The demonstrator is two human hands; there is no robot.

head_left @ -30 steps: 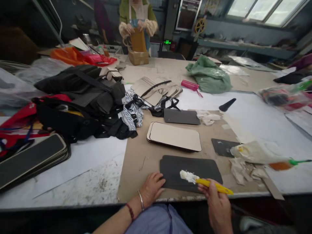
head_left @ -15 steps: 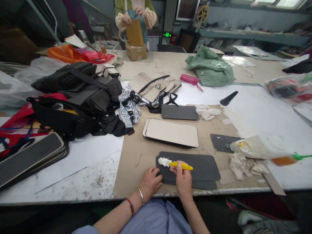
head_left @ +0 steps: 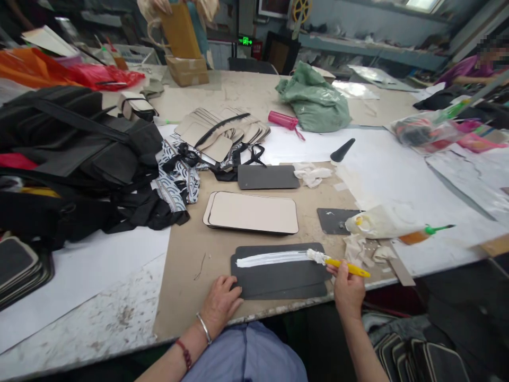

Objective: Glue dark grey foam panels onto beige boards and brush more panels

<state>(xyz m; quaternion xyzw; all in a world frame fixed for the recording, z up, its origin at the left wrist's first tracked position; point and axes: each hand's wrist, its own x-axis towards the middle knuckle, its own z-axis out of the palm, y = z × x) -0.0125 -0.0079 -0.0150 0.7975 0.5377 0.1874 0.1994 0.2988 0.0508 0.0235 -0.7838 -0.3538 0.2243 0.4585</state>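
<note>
1. Brown sheet (head_left: 181, 302): covers the tabletop beneath the work.
2. Dark panel (head_left: 278, 276): lies near the table's front edge; the left hand (head_left: 222, 301) rests on its left edge, grasping nothing.
3. Right hand (head_left: 349, 291): grasps the yellow brush (head_left: 348, 267).
4. White streak (head_left: 270, 258): spans the panel's far part; light, overlapping lengthwise strokes should coat evenly, with the panel steadied.
5. Green sign (head_left: 245, 41): too small to read; no brands legible.
</note>
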